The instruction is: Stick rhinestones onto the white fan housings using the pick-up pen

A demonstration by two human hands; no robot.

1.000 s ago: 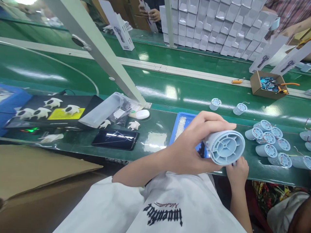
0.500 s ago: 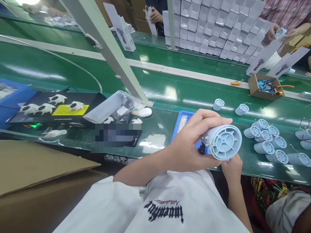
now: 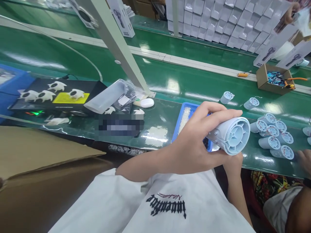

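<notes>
Left hand (image 3: 194,144): fingers wrapped round pale plastic cylinder (image 3: 229,136).
Cylinder: held above bench (image 3: 157,121), over the blue tray's (image 3: 180,121) near right corner, open end facing camera.
Right hand (image 3: 232,161): just beneath cylinder; fingers hidden, cannot tell their grip.

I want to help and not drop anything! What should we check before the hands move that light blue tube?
1. Grip: the left hand is wrapped round the pale blue plastic cylinder with a spoked end: ok.
2. Second grip: the right hand is mostly hidden under the cylinder: cannot tell.
3. Spoked end in plain view: ok.
4. The blue plastic tray lies flat on the green belt: ok.
5. Free space to the right: not ok. The small pale blue cylinders crowd there, and a co-worker's hand is at the belt edge.
</notes>
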